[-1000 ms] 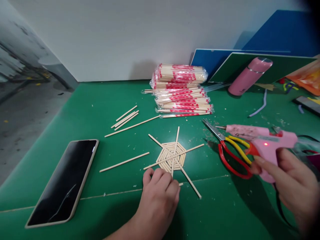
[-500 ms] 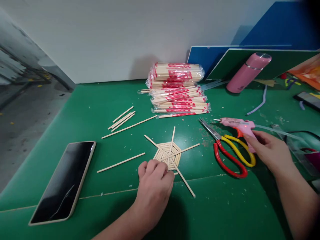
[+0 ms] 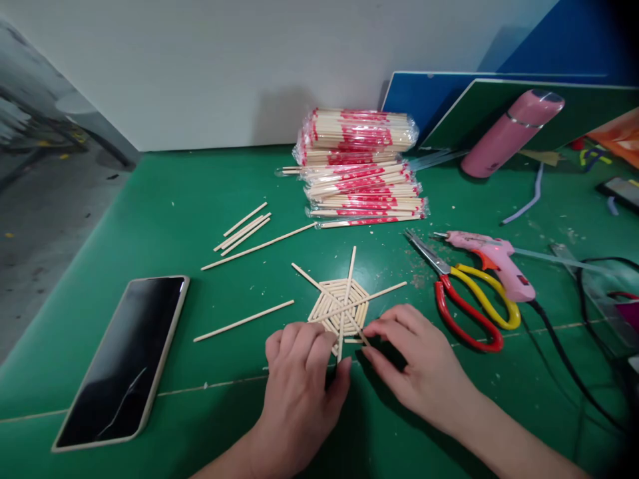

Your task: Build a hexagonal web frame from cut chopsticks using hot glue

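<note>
A web-like hexagon of wooden chopsticks [image 3: 355, 291] lies flat on the green table, with crossed sticks jutting out past rings of short pieces. My left hand [image 3: 302, 379] is closed over its lower left edge, and the fingers hide what they grip there. From the right, my right hand [image 3: 419, 362] pinches the lower right spoke between thumb and fingers, covering its outer end. Beyond that hand, a pink glue gun [image 3: 499, 259] rests on its side with a small red light showing. Scissors [image 3: 449, 279] with red and yellow handles lie between the web and the gun.
Wrapped chopstick packs [image 3: 362, 166] are heaped at the back. Short cut sticks [image 3: 244, 233] and a long chopstick [image 3: 244, 320] lie to the left. A phone [image 3: 124, 359] is at the near left. A pink flask [image 3: 514, 133] leans against boards. The gun's black cable [image 3: 564, 359] runs right.
My right hand has let go of the glue gun, leaving it on the table, and moved left to the web's lower right spoke. My left hand stays at the web's lower left.
</note>
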`<state>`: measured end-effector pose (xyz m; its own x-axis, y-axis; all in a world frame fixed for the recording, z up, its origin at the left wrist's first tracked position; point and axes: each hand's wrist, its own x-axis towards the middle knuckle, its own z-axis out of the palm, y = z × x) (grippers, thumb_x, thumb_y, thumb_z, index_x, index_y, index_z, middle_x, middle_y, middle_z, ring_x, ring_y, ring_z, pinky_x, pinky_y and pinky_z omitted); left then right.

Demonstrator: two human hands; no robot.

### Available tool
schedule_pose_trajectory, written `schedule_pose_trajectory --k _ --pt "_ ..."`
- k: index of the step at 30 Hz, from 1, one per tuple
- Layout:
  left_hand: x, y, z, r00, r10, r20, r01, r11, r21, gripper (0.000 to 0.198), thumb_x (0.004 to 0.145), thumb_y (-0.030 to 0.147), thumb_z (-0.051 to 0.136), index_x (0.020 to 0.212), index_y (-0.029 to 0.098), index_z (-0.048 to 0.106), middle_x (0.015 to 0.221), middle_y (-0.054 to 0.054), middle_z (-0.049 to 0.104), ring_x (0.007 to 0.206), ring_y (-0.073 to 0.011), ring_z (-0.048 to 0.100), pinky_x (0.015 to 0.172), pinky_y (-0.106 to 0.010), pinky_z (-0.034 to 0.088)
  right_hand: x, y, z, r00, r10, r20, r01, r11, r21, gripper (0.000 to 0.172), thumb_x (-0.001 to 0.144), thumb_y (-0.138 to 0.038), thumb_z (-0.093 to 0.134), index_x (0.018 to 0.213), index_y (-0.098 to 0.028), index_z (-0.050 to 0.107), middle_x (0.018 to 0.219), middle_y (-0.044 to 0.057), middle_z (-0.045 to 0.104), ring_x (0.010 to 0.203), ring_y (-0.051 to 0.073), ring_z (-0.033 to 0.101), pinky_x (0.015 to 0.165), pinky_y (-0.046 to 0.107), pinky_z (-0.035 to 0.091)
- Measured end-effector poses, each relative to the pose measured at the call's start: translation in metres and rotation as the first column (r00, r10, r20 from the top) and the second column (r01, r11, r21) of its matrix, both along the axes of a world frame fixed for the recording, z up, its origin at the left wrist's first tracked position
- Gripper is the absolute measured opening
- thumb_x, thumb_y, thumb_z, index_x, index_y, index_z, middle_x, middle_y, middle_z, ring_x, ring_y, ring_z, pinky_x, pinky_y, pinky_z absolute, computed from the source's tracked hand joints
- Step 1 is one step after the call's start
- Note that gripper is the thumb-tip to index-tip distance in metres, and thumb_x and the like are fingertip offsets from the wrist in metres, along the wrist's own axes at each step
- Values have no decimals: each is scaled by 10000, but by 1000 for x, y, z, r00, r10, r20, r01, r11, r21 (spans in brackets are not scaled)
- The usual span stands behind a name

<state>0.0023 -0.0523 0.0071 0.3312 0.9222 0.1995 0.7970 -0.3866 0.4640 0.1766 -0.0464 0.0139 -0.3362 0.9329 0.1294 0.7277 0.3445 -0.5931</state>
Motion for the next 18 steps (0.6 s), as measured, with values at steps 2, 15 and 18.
schedule_pose_trajectory --k 2,15,18 --pt "-2 0 -1 1000 -16 12 15 1000 26 126 766 191 475 875 159 529 843 -67 556 795 -214 460 687 -380 337 -7 0 -2 997 38 64 -37 999 -19 134 794 -202 484 859 -192 601 762 34 530 723 159 488 631 296 400" --pt "-3 1 -7 999 -40 11 40 999 -24 193 789 152 417 926 168 551 939 -75 540 895 -220 452 779 -400 324 -19 6 -5 978 103 181 -96 994 -44 181 828 -160 416 791 -176 592 742 35 524 693 160 442 604 282 363" --pt "-4 2 -6 999 -36 11 36 999 -32 183 789 151 420 914 174 553 935 -71 539 895 -217 455 775 -390 320 -20 7 -5 976 104 194 -96 994 -51 187 836 -164 406 794 -175 588 751 35 528 698 161 445 608 283 363"
